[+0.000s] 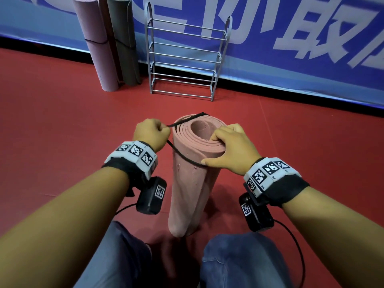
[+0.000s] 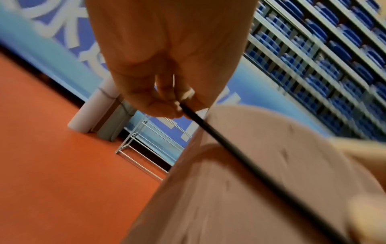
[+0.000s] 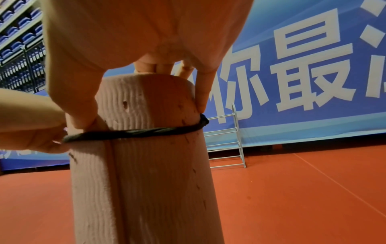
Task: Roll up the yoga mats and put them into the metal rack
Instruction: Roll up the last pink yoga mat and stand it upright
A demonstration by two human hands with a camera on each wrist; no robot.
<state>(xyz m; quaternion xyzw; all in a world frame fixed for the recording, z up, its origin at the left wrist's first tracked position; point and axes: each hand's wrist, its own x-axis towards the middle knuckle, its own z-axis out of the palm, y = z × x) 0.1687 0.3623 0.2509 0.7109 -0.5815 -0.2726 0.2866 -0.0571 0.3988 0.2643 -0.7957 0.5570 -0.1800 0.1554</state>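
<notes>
On the red floor [image 1: 62, 121] between the knees, the rolled pink mat [image 1: 191, 183] stands upright, long axis vertical. Black cord [image 3: 133, 133] loops round near its top. Left hand [image 1: 151, 135] just left of roll, fingers curled, pinching cord. Right hand [image 1: 230, 149] grips top rim, thumb on cord. Metal rack [image 1: 185, 59] well ahead, holding nothing; other rolled mats [image 1: 108, 44] beside it.

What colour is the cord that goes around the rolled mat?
Black. The cord shows best in the right wrist view, looped around the pink mat.
</notes>
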